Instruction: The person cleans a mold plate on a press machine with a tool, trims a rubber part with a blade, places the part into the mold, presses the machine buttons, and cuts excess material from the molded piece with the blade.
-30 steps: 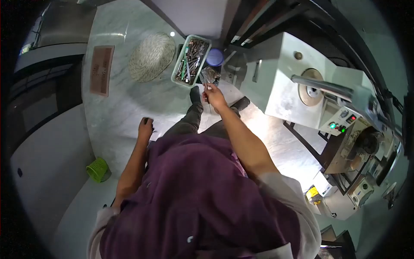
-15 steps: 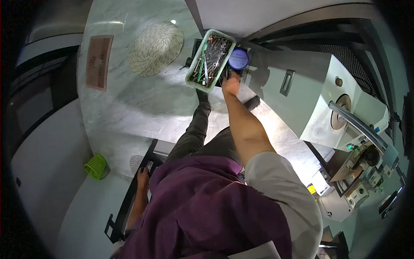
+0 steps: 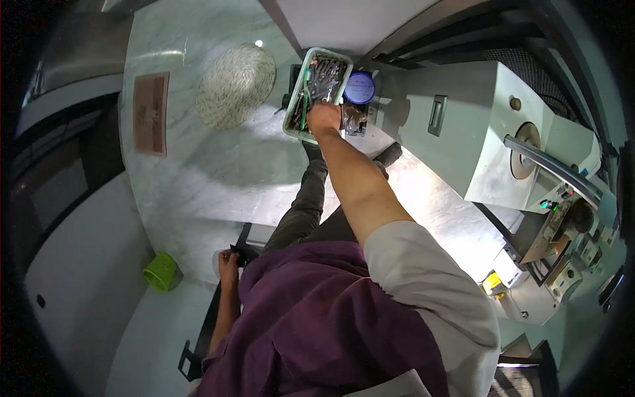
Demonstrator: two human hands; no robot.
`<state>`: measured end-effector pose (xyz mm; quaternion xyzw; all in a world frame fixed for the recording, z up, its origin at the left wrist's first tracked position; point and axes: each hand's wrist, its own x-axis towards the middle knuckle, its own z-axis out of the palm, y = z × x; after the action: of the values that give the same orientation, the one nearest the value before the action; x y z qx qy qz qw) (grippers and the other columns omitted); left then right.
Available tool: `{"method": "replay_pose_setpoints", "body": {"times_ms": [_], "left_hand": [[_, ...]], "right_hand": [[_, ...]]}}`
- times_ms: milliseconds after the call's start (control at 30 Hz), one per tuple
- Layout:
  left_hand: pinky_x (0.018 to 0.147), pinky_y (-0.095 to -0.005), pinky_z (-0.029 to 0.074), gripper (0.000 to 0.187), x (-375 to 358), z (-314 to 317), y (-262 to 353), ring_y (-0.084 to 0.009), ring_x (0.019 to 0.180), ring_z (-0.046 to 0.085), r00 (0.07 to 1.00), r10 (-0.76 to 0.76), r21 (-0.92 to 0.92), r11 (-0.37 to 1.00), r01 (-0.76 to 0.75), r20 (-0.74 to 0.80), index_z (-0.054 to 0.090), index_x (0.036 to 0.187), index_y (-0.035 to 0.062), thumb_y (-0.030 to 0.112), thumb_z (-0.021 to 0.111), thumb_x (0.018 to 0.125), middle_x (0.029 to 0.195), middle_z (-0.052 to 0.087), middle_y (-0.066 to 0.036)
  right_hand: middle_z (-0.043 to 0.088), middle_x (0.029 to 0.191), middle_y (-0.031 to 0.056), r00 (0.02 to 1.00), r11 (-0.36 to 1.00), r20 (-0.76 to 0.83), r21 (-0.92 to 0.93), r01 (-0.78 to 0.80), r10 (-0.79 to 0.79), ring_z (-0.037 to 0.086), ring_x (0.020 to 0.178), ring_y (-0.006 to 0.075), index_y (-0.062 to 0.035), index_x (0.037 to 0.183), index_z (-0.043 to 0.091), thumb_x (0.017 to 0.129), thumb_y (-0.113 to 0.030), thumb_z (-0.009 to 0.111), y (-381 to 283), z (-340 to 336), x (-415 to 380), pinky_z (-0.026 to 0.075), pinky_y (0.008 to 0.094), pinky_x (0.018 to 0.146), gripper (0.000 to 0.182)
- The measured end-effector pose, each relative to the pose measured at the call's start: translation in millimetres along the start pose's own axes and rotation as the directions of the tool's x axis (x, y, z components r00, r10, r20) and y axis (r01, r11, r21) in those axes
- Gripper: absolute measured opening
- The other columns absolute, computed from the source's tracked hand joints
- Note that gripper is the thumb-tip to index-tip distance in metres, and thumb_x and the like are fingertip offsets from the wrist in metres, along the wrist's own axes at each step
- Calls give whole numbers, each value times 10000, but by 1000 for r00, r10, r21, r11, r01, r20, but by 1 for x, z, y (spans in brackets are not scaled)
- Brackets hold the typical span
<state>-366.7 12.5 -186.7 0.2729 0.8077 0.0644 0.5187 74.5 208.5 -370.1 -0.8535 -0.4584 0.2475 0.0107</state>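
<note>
My right hand [image 3: 323, 119] reaches forward and rests on the near end of a green tray [image 3: 294, 99] filled with metal tools and bits. Its fingers curl down into the contents, and what they hold is hidden. Just right of the hand lie a clear bag of small parts [image 3: 354, 120] and a blue-lidded jar [image 3: 359, 88]. My left hand [image 3: 229, 260] is low at my side, closed on the top of a black metal frame [image 3: 206, 324]. My legs in dark trousers stretch toward the tray.
A round woven mat [image 3: 235, 86] and a brown plaque [image 3: 150, 112] lie on the marble floor to the left. A small green basket [image 3: 162, 271] sits near the left wall. A large white machine [image 3: 503, 132] with a metal bar and control lights fills the right side.
My right hand moved left from beside the blue-lidded jar onto the near end of the tray. The left hand stays low on the black frame. The view shifted slightly.
</note>
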Motion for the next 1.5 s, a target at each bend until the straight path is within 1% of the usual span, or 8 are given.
{"method": "replay_pose_setpoints", "body": {"times_ms": [267,400,633,767,833,867,1333,1500], "left_hand": [[849,-304,503,350,-13,30,58,-186,970,630,888,-57,232,971,-56,456,603,1216,-27,135,605,906,1099,670,-119],[778,-334,528,338,12,62,98,-174,858,646,839,-20,517,795,-317,544,700,1086,-21,230,690,860,954,714,-108],[731,-367,541,261,-29,185,211,-227,838,688,589,324,85,824,-560,740,618,1087,63,157,686,853,881,708,-166],[805,-420,520,217,-92,249,230,-342,879,680,364,163,354,88,-931,917,746,979,99,198,629,825,992,716,-151],[813,-412,509,268,-110,276,243,-370,930,663,400,103,409,-354,-841,911,728,1012,72,205,605,814,1006,694,-209],[808,-436,497,245,-80,290,234,-391,944,651,444,9,443,-78,-893,896,719,938,34,198,584,815,973,677,-236],[786,-447,517,256,-151,336,207,-395,880,660,371,261,427,-210,-879,891,709,884,21,245,602,821,917,679,-235],[798,-424,535,293,-156,349,219,-363,854,684,659,75,652,-262,-711,749,745,845,22,288,708,726,882,699,-219]], "right_hand": [[657,905,111,993,876,-115,478,57,-3,656,852,316,-65,1021,580,833,-273,610,37,-47,-61,507,434,819,281],[656,809,129,1000,392,-16,920,16,-3,660,697,249,-56,1029,526,886,-162,561,76,-105,-131,499,348,684,182],[584,756,55,982,70,-105,993,95,157,541,666,130,-17,1041,475,929,-98,497,164,-210,-245,449,293,629,140],[523,762,5,931,119,-168,984,136,325,436,647,71,-54,1010,488,930,-94,481,218,-235,-295,341,219,573,90],[519,764,-2,925,89,-114,992,87,362,437,656,64,-55,1026,504,933,-98,490,249,-245,-314,342,216,570,104],[517,759,-5,901,57,-154,988,144,406,438,654,59,-53,1031,519,938,-106,501,266,-233,-318,338,213,558,109],[499,715,-18,836,67,-242,968,241,492,422,624,53,-48,973,518,984,-140,519,386,-271,-339,337,208,556,93],[487,701,-24,847,84,-221,975,207,483,436,650,59,-32,959,533,964,-140,555,414,-281,-332,352,221,590,110]]}}
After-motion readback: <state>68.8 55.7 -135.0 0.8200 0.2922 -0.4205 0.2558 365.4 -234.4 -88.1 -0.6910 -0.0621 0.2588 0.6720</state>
